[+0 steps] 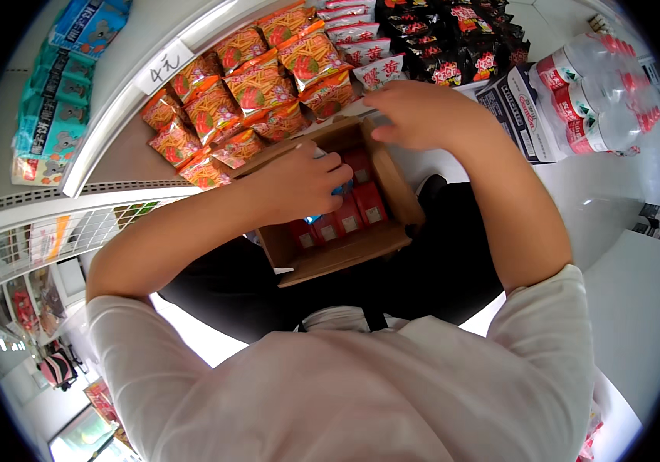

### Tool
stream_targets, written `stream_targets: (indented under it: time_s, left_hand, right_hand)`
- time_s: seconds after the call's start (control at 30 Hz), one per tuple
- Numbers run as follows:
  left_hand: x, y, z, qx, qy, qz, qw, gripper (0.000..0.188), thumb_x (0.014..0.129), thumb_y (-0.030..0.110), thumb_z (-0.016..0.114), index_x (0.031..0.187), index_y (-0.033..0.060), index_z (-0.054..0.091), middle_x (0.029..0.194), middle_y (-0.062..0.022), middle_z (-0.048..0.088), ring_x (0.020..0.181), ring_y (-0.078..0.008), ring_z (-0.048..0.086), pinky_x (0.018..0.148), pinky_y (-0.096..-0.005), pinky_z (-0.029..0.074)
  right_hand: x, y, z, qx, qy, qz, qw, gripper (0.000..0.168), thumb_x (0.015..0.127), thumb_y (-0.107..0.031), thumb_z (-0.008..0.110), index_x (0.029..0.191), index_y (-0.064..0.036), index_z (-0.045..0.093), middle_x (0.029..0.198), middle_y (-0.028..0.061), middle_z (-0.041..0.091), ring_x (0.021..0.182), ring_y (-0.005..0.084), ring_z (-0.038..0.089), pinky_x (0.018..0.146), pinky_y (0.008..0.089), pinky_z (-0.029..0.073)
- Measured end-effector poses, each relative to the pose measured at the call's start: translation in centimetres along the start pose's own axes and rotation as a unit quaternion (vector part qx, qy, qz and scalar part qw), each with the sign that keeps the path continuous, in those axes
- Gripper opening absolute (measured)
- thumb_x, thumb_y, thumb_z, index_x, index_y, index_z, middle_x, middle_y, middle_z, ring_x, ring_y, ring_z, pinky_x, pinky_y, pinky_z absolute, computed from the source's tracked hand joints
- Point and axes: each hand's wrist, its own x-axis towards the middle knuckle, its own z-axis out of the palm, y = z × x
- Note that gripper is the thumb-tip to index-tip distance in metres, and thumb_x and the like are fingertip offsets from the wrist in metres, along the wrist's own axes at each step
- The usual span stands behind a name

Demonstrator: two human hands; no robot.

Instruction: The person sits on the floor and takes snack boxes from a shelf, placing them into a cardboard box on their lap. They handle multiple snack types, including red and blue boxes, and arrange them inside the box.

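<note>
An open cardboard box (393, 185) stands in front of me between my knees, with several small red boxes (348, 220) inside. Over the left part of its opening is my left hand (301, 185), its fingers curled around a small blue item (342, 188) that is mostly hidden. My right hand (416, 114) is above the far right corner of the box, thumb and fingers apart, with nothing visible in it. Its fingertips are close to the shelf edge and a white snack packet (380, 71).
Orange snack packets (257, 81) fill the shelf beyond the box, with black packets (451, 40) farther right. A dark and white carton (517, 115) and a pack of clear plastic bottles (587, 110) stand at the right. Teal packets (55, 110) lie on the left shelf.
</note>
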Motion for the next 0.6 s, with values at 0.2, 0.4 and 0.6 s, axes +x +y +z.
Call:
stream_targets:
  time_s: [0.2, 0.4, 0.6]
  left_hand:
    - [5.2, -1.1, 8.8, 0.136, 0.054, 0.097, 0.984, 0.016, 0.08, 0.025, 0.071, 0.094, 0.0227, 0.078, 0.119, -0.0042, 0.058, 0.12, -0.0273, 0.053, 0.1, -0.0539, 0.046]
    - [7.6, -1.9, 16.7, 0.161, 0.057, 0.125, 0.977, 0.014, 0.085, 0.028, 0.068, 0.092, 0.0254, 0.08, 0.127, -0.0044, 0.059, 0.125, -0.0282, 0.052, 0.103, -0.0568, 0.044]
    - [8.2, -2.4, 20.7, 0.171, 0.134, 0.083, 0.973, 0.027, 0.086, 0.026, 0.064, 0.111, 0.0235, 0.074, 0.131, -0.0048, 0.058, 0.13, -0.028, 0.05, 0.113, -0.0572, 0.038]
  right_hand:
    - [-0.7, -0.6, 0.4, 0.006, -0.001, -0.007, 1.0, 0.048, 0.093, -0.029, 0.071, 0.135, -0.009, 0.062, 0.127, 0.013, 0.066, 0.121, 0.0336, 0.063, 0.096, 0.0456, 0.055]
    - [-0.3, -0.3, 0.1, -0.009, -0.01, 0.02, 1.0, 0.042, 0.093, -0.028, 0.071, 0.129, -0.01, 0.063, 0.123, 0.0138, 0.067, 0.118, 0.0346, 0.064, 0.094, 0.047, 0.055]
    - [-0.5, -1.0, 0.4, 0.005, -0.016, -0.001, 1.0, 0.037, 0.092, -0.028, 0.072, 0.121, -0.007, 0.064, 0.118, 0.0166, 0.068, 0.114, 0.0363, 0.066, 0.092, 0.048, 0.056]
